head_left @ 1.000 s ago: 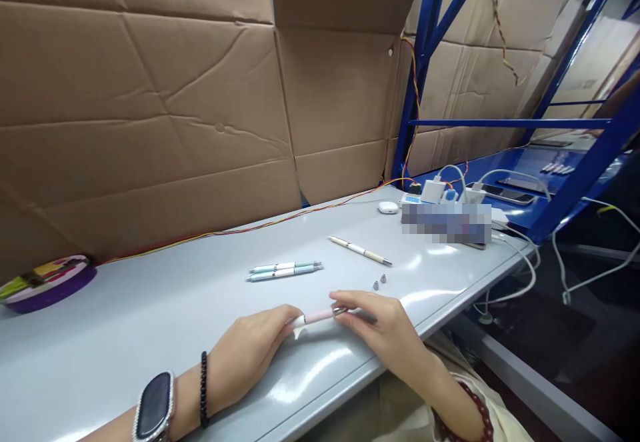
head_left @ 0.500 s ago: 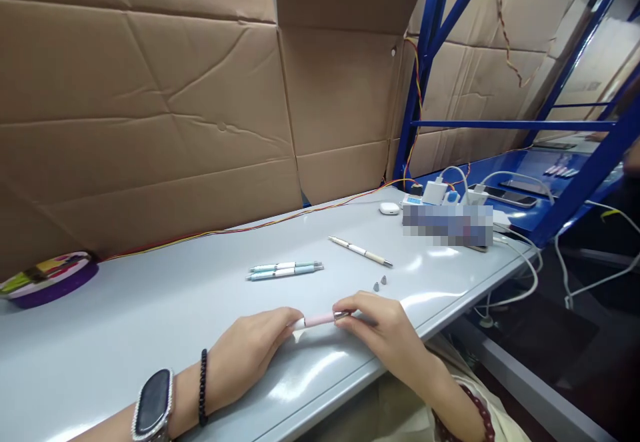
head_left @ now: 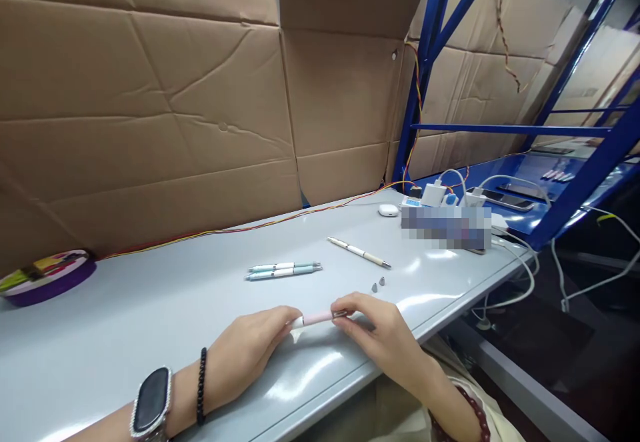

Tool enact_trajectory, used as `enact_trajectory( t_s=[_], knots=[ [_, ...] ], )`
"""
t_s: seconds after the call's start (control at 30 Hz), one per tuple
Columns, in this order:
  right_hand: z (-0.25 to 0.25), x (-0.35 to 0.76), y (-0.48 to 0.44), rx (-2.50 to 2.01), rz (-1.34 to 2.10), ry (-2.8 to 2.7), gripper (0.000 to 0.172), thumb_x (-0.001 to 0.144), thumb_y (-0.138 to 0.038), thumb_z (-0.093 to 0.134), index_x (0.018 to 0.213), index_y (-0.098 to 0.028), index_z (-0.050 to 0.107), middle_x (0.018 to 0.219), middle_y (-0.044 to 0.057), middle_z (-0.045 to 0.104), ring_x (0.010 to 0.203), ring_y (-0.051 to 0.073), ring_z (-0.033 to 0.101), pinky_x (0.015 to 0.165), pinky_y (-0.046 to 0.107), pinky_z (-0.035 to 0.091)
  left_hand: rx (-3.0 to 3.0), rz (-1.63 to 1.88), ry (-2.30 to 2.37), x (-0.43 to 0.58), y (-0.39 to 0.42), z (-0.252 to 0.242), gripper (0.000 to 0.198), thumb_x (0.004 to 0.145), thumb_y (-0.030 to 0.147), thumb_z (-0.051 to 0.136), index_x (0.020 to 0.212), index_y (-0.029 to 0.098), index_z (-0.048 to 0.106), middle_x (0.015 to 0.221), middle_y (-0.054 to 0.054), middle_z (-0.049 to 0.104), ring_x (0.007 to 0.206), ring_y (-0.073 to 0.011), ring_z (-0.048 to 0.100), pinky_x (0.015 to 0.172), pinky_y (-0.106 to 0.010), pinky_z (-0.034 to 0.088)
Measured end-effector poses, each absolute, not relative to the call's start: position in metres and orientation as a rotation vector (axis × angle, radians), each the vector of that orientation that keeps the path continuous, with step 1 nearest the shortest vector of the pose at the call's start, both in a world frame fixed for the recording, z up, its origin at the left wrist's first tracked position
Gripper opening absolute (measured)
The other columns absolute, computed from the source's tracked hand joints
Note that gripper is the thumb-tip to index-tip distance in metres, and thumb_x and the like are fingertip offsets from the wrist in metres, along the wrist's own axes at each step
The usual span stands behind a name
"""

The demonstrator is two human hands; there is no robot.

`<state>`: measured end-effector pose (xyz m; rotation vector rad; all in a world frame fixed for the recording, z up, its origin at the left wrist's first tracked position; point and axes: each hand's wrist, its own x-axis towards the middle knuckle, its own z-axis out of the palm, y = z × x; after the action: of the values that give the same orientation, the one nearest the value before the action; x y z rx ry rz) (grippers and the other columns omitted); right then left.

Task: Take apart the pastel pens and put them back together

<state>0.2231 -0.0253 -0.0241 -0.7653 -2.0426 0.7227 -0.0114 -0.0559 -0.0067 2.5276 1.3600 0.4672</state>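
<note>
Barely any mvmt vs 0.5 s ago: view shifted a touch, both hands holding the same pose on the pink pen (head_left: 317, 318). Pen's at the near side of the table (head_left: 165, 302), roughly level, running L-R btwn the hands; can't tell if it touches the surface.

L hand (head_left: 250, 352): fingers closed on the pen's white L end, small white bit sticking out below. R hand (head_left: 387, 329): thumb + index pinching the metal R end. Pink mid-section exposed btwn them.

Just far of the R hand: 2 small metal cone tips, left one (head_left: 375, 287) and right one (head_left: 382, 281), close together. Cream/white pen (head_left: 357, 251) lies diag. beyond those. Two lt-blue/white pens (head_left: 283, 273) side by side, far of the hands, left of the cream one.

Far R: white case (head_left: 388, 210), then white chargers (head_left: 433, 193) w/ cables, by the blue frame (head_left: 425, 62). Far L: purple-rimmed container (head_left: 55, 287). Cardboard (head_left: 150, 95) along the back, red/yellow wires (head_left: 260, 226) at its foot.
</note>
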Motion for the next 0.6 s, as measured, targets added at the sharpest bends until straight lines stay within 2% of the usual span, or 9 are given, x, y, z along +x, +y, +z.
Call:
enact_trajectory(
  t_s=[0.03, 0.1, 0.23, 0.27, 0.33, 0.4, 0.5, 0.53, 0.6],
  knots=[
    [-0.0241, 0.2234, -0.0253, -0.775, 0.723, -2.037, 0.01, 0.087, -0.022, 0.053, 0.095, -0.022, 0.059, 0.088, 0.001, 0.066, 0.081, 0.015, 0.061, 0.074, 0.024, 0.048, 2.53, 0.463, 1.348, -0.0117, -0.0559, -0.0072, 0.028, 0.096, 0.026, 0.024, 0.105, 0.022, 0.05, 0.089, 0.0, 0.064, 0.073, -0.0146, 0.059, 0.065, -0.023, 0.046],
    [-0.0229, 0.2235, -0.0251, -0.825, 0.722, -2.062, 0.009, 0.088, -0.026, 0.052, 0.086, -0.021, 0.06, 0.078, 0.0, 0.066, 0.073, 0.014, 0.061, 0.066, 0.023, 0.047, 2.542, 0.446, 1.331, -0.012, -0.056, -0.0083, 0.027, 0.097, 0.027, 0.025, 0.105, 0.022, 0.05, 0.092, -0.001, 0.064, 0.075, -0.0146, 0.06, 0.066, -0.023, 0.046],
    [-0.0205, 0.2227, -0.0251, -0.915, 0.654, -2.163, 0.03, 0.093, -0.032, 0.043, 0.071, -0.019, 0.058, 0.061, -0.001, 0.058, 0.056, 0.012, 0.052, 0.054, 0.023, 0.041, 2.584, 0.443, 1.317, -0.0116, -0.0561, -0.0091, 0.028, 0.097, 0.029, 0.025, 0.104, 0.022, 0.051, 0.091, -0.001, 0.064, 0.075, -0.0148, 0.06, 0.066, -0.022, 0.045],
    [-0.0207, 0.2227, -0.0251, -0.908, 0.647, -2.154, 0.027, 0.092, -0.033, 0.043, 0.076, -0.019, 0.06, 0.063, -0.001, 0.059, 0.057, 0.012, 0.052, 0.055, 0.024, 0.042, 2.588, 0.451, 1.316, -0.0113, -0.0562, -0.0087, 0.029, 0.097, 0.029, 0.024, 0.104, 0.022, 0.051, 0.09, -0.001, 0.064, 0.074, -0.0146, 0.06, 0.065, -0.022, 0.045],
    [-0.0218, 0.2231, -0.0251, -0.859, 0.68, -2.091, 0.02, 0.089, -0.032, 0.051, 0.103, -0.02, 0.058, 0.077, 0.001, 0.064, 0.065, 0.013, 0.056, 0.061, 0.024, 0.045, 2.582, 0.483, 1.325, -0.0107, -0.0565, -0.0074, 0.031, 0.097, 0.028, 0.022, 0.105, 0.022, 0.051, 0.087, -0.001, 0.064, 0.073, -0.014, 0.059, 0.063, -0.021, 0.045],
    [-0.023, 0.2238, -0.025, -0.79, 0.723, -2.025, 0.033, 0.085, -0.029, 0.057, 0.117, -0.021, 0.05, 0.092, 0.002, 0.065, 0.074, 0.013, 0.058, 0.068, 0.024, 0.048, 2.572, 0.508, 1.336, -0.0099, -0.057, -0.0058, 0.03, 0.097, 0.027, 0.022, 0.104, 0.022, 0.051, 0.085, 0.0, 0.064, 0.07, -0.0132, 0.059, 0.06, -0.02, 0.044],
    [-0.0232, 0.2247, -0.0247, -0.766, 0.722, -2.001, 0.012, 0.087, -0.026, 0.055, 0.095, -0.02, 0.06, 0.085, 0.002, 0.066, 0.075, 0.014, 0.06, 0.068, 0.024, 0.047, 2.587, 0.521, 1.334, -0.0092, -0.0576, -0.0046, 0.028, 0.097, 0.027, 0.024, 0.102, 0.021, 0.051, 0.082, 0.001, 0.063, 0.068, -0.0129, 0.058, 0.058, -0.019, 0.043],
    [-0.0228, 0.2247, -0.0247, -0.791, 0.71, -2.015, 0.011, 0.087, -0.028, 0.053, 0.086, -0.02, 0.061, 0.077, 0.001, 0.065, 0.071, 0.014, 0.059, 0.065, 0.023, 0.046, 2.597, 0.513, 1.326, -0.0091, -0.0577, -0.0047, 0.028, 0.097, 0.027, 0.025, 0.102, 0.021, 0.051, 0.081, 0.001, 0.063, 0.068, -0.0128, 0.058, 0.058, -0.019, 0.042],
    [-0.0222, 0.2245, -0.0246, -0.849, 0.681, -2.069, 0.024, 0.09, -0.031, 0.049, 0.073, -0.019, 0.061, 0.066, 0.0, 0.061, 0.062, 0.013, 0.057, 0.058, 0.023, 0.044, 2.61, 0.504, 1.311, -0.0094, -0.0575, -0.0054, 0.027, 0.097, 0.027, 0.025, 0.102, 0.022, 0.051, 0.082, 0.001, 0.063, 0.068, -0.0129, 0.058, 0.059, -0.02, 0.042]
  ],
)
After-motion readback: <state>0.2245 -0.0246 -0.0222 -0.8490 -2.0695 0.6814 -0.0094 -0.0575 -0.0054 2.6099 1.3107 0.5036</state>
